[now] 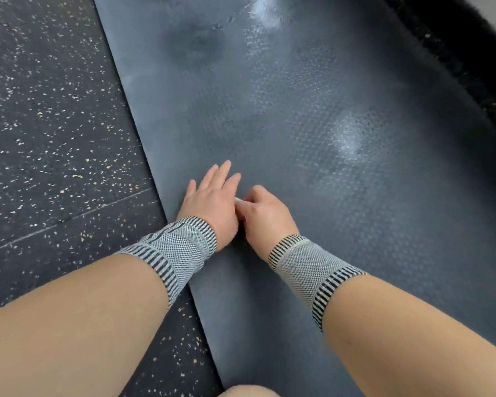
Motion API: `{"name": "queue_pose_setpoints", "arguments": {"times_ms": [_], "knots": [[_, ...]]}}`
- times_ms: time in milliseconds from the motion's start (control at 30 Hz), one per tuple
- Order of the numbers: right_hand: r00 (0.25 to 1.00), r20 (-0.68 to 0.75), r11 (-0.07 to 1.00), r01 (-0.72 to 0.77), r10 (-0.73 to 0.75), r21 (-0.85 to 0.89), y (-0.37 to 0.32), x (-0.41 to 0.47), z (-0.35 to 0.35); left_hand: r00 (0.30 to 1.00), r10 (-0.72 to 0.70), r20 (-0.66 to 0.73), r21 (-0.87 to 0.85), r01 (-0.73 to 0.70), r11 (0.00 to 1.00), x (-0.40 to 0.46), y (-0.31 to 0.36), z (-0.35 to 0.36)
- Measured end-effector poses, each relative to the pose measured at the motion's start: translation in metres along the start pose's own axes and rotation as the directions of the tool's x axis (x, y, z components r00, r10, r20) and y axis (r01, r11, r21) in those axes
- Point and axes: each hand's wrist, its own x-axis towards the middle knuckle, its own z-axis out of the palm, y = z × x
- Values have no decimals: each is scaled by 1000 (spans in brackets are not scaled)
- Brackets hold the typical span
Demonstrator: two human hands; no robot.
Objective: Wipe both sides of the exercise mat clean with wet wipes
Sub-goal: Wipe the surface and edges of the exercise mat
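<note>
A dark grey exercise mat [312, 116] lies flat on the floor, running from the bottom middle to the top of the view, with shiny damp patches on its dotted surface. My left hand [212, 202] rests flat on the mat near its left edge, fingers straight. My right hand [265, 214] sits beside it, fingers curled around a white wet wipe [237, 199], of which only a small corner shows at the fingertips. The two hands touch. Both wrists wear grey knitted bands.
Black speckled rubber floor tiles [55, 138] lie to the left of the mat. A dark speckled raised edge [464, 53] runs along the mat's right side at the top right. A knee [249, 391] shows at the bottom edge.
</note>
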Motion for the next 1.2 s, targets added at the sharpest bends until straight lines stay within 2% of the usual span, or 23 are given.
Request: {"name": "queue_pose_setpoints", "arguments": {"times_ms": [33, 67, 133, 200, 233, 267, 300, 333, 433, 500, 533, 600, 667, 733, 767, 800, 833, 933, 1000, 1033, 1100, 1167, 1200], "knots": [[999, 26, 998, 24, -23, -59, 15, 0, -9, 1000, 17, 18, 8, -17, 1000, 5, 5, 0], [1000, 5, 998, -16, 16, -62, 32, 0, -21, 999, 33, 30, 18, -34, 999, 9, 10, 0], [975, -108, 977, -200, 192, -67, 78, -1, -46, 997, 62, 48, 33, -64, 997, 15, 21, 2], [865, -250, 894, -448, 435, 6, 114, -2, -70, 994, 92, 65, 37, -94, 995, 20, 34, 4], [799, -289, 843, -534, 528, 63, 125, -3, -75, 992, 107, 72, 34, -110, 993, 24, 41, 6], [768, -286, 814, -574, 573, 89, 128, -2, -76, 990, 122, 76, 31, -125, 992, 27, 48, 7], [782, -254, 819, -566, 570, 95, 123, -3, -73, 988, 136, 78, 28, -139, 990, 31, 56, 9], [827, -224, 856, -508, 516, 96, 115, -5, -68, 986, 147, 79, 27, -149, 988, 34, 64, 10], [961, -101, 966, -251, 257, 68, 89, -16, -51, 988, 137, 69, 45, -140, 989, 41, 80, 15], [990, -39, 991, -136, 136, 18, 96, -18, -53, 994, 98, 36, 50, -100, 994, 41, 85, 18], [991, -39, 992, -127, 127, 0, 107, -17, -60, 996, 81, 23, 58, -82, 995, 41, 87, 19], [973, -111, 978, -207, 203, -21, 138, -14, -77, 998, 59, -4, 90, -58, 994, 41, 91, 20], [889, -225, 912, -409, 399, 1, 174, -12, -98, 997, 50, -57, 106, -44, 993, 45, 98, 18], [729, -328, 785, -615, 601, 74, 201, -13, -114, 992, 57, -114, 112, -44, 993, 50, 106, 14], [677, -340, 742, -661, 653, 110, 205, -14, -116, 990, 70, -125, 114, -56, 992, 53, 111, 13], [676, -326, 740, -658, 661, 137, 203, -15, -116, 988, 90, -122, 114, -76, 991, 57, 116, 13], [722, -300, 778, -612, 623, 142, 195, -15, -111, 988, 112, -104, 112, -100, 989, 62, 122, 12], [930, -159, 944, -325, 331, 66, 168, -20, -94, 985, 174, -18, 110, -171, 979, 80, 143, 10], [972, -108, 978, -209, 209, 16, 173, -22, -95, 976, 217, 10, 136, -216, 967, 92, 155, 8], [962, -136, 971, -239, 238, 9, 186, -22, -101, 972, 233, 18, 149, -233, 961, 97, 161, 7], [869, -256, 903, -427, 424, 49, 218, -20, -118, 967, 253, 33, 167, -254, 952, 109, 170, 3], [673, -378, 756, -643, 636, 126, 249, -20, -135, 964, 261, 50, 182, -265, 947, 120, 179, -1], [598, -404, 698, -696, 692, 166, 257, -21, -139, 964, 260, 59, 187, -266, 946, 127, 184, -3]]}}
